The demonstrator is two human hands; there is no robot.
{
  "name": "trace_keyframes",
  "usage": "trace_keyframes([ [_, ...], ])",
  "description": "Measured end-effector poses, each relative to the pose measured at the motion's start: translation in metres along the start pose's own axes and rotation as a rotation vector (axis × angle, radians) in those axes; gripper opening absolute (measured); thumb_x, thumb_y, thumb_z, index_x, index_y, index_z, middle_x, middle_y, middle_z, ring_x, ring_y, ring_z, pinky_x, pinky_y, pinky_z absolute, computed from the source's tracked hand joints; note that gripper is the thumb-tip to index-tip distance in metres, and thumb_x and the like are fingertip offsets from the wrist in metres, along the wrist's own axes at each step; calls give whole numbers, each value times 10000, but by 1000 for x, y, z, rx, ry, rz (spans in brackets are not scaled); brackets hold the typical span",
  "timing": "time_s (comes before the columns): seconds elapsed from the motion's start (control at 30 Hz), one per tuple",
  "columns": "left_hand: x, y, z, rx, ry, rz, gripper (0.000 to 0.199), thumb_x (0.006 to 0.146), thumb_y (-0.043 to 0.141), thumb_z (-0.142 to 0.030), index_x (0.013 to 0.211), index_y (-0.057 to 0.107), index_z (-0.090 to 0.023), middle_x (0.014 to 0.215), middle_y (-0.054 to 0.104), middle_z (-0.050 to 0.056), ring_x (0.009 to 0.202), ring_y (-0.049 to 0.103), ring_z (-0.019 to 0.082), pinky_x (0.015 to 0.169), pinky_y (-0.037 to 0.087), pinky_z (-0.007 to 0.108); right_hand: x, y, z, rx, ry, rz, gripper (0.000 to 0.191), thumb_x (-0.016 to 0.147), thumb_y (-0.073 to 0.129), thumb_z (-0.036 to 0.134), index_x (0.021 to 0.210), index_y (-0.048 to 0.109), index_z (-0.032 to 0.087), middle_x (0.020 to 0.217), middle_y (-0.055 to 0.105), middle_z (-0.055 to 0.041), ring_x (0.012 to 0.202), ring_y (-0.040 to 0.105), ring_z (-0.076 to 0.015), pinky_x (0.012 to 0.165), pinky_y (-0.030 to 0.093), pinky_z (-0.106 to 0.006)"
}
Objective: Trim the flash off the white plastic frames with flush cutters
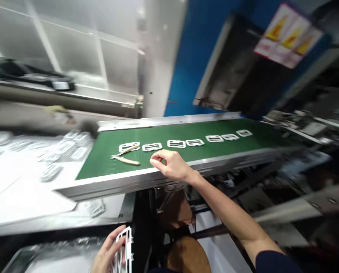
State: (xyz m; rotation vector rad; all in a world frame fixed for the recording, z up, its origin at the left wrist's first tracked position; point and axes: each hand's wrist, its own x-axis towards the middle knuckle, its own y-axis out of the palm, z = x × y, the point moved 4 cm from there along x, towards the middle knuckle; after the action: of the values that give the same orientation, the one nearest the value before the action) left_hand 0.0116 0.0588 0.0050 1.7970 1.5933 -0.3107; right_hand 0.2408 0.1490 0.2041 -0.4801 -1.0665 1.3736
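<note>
My left hand (108,252), low in the view, is closed around white plastic frames (128,246) held on edge; the rear of the bunch is partly hidden by my fingers. My right hand (171,163) is over the near edge of the green conveyor belt (107,136). Its fingers are curled, thumb and index tips close together, with nothing visible in them. Left of it lies a pair of cutting pliers (129,161) with pale handles, spread apart, one handle across a white frame (124,147). Another frame (151,147) rests just beyond my fingertips.
More white frames (195,142) lie in a row along the belt. A white table (10,193) at the left bears many similar pieces (64,146). The belt's metal rail (107,182) runs in front. Below stands a round brown stool (189,256). Behind is a blue machine (198,49).
</note>
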Motion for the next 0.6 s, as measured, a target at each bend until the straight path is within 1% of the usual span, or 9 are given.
trace_keyframes([
  [0.07, -9, -19, 4, -109, -27, -63, 733, 578, 808, -416, 1222, 513, -229, 566, 589, -18, 411, 466, 106, 404, 384, 166, 41, 30, 10, -123, -100, 154, 281, 885, 485, 364, 1042, 609, 166, 1071, 621, -73, 917, 586, -161, 806, 435, -275],
  [0.13, -18, -38, 8, -177, -6, -139, 758, 570, 813, -411, 1233, 497, -227, 572, 597, -15, 397, 455, 96, 400, 380, 157, 75, 61, 16, -305, -142, 315, 400, 879, 476, 434, 1169, 547, 168, 1239, 531, -116, 1081, 524, -218, 883, 416, -332],
  [0.17, -23, -47, 10, -199, 9, -177, 756, 566, 813, -414, 1227, 500, -222, 583, 603, -13, 392, 450, 91, 397, 378, 154, 88, 75, 17, -388, -139, 390, 459, 856, 494, 476, 1194, 528, 166, 1270, 503, -133, 1126, 494, -251, 894, 412, -361],
  [0.23, -33, -61, 16, -234, 31, -245, 749, 558, 812, -416, 1214, 513, -214, 591, 603, -15, 385, 445, 87, 391, 379, 152, 110, 94, 14, -501, -102, 503, 570, 764, 580, 553, 1168, 543, 153, 1225, 521, -166, 1114, 494, -310, 864, 425, -409],
  [0.3, -42, -66, 20, -278, 27, -286, 731, 566, 806, -406, 1214, 523, -221, 566, 578, -26, 380, 450, 93, 384, 379, 157, 123, 103, 10, -543, -77, 559, 648, 663, 656, 600, 1112, 574, 141, 1140, 560, -182, 1064, 517, -344, 833, 431, -440],
  [0.33, -46, -66, 20, -309, 23, -299, 717, 575, 804, -391, 1216, 527, -228, 546, 555, -35, 383, 458, 99, 383, 380, 159, 126, 105, 8, -562, -68, 579, 669, 639, 666, 616, 1106, 577, 144, 1123, 564, -182, 1054, 519, -350, 828, 430, -447],
  [0.43, -55, -60, 12, -384, 46, -333, 670, 595, 800, -341, 1205, 544, -236, 526, 508, -46, 412, 488, 113, 396, 398, 165, 128, 106, 3, -602, -58, 619, 687, 652, 637, 639, 1139, 557, 160, 1112, 554, -175, 1023, 525, -340, 807, 430, -440],
  [0.53, -56, -50, -7, -339, 166, -325, 595, 637, 782, -339, 1175, 561, -210, 579, 542, -24, 447, 498, 114, 403, 400, 164, 124, 108, 2, -622, -64, 626, 660, 683, 615, 614, 1136, 553, 138, 1101, 527, -188, 971, 529, -325, 769, 432, -418],
  [0.6, -52, -45, -19, -273, 258, -316, 514, 690, 744, -345, 1151, 569, -197, 571, 540, -23, 456, 487, 111, 408, 397, 160, 121, 107, 5, -613, -73, 566, 565, 708, 610, 561, 1067, 584, 124, 1097, 508, -188, 921, 537, -303, 743, 435, -406],
])
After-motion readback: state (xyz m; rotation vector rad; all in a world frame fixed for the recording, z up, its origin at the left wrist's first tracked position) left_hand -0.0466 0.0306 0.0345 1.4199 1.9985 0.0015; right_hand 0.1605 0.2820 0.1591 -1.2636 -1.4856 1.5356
